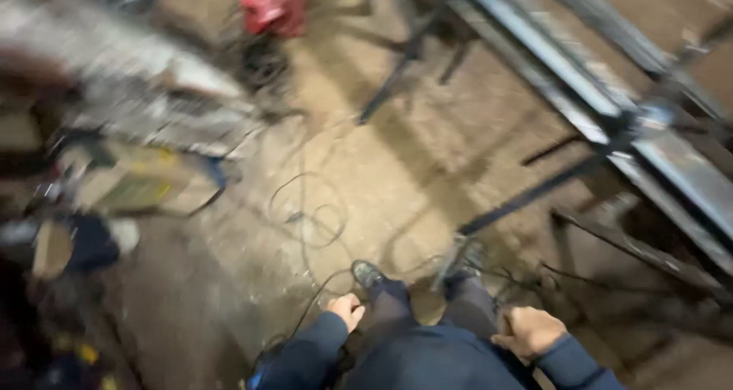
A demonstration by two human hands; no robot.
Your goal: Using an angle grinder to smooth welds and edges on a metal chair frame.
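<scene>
I look down at my own legs in dark trousers and two shoes (368,272) on a dusty concrete floor. My left hand (347,310) hangs beside my left thigh, fingers curled loosely, with nothing visible in it. My right hand (531,331) is closed in a fist by my right thigh, and I cannot see anything inside it. Both sleeves are dark blue. A thin black cable (305,222) loops across the floor just ahead of my feet.
A long metal frame (611,107) on thin legs runs along the right. A red machine (273,9) stands at the far top. Blurred boxes and clutter (130,180) fill the left side. Dark steel bars (634,245) lie on the floor at right.
</scene>
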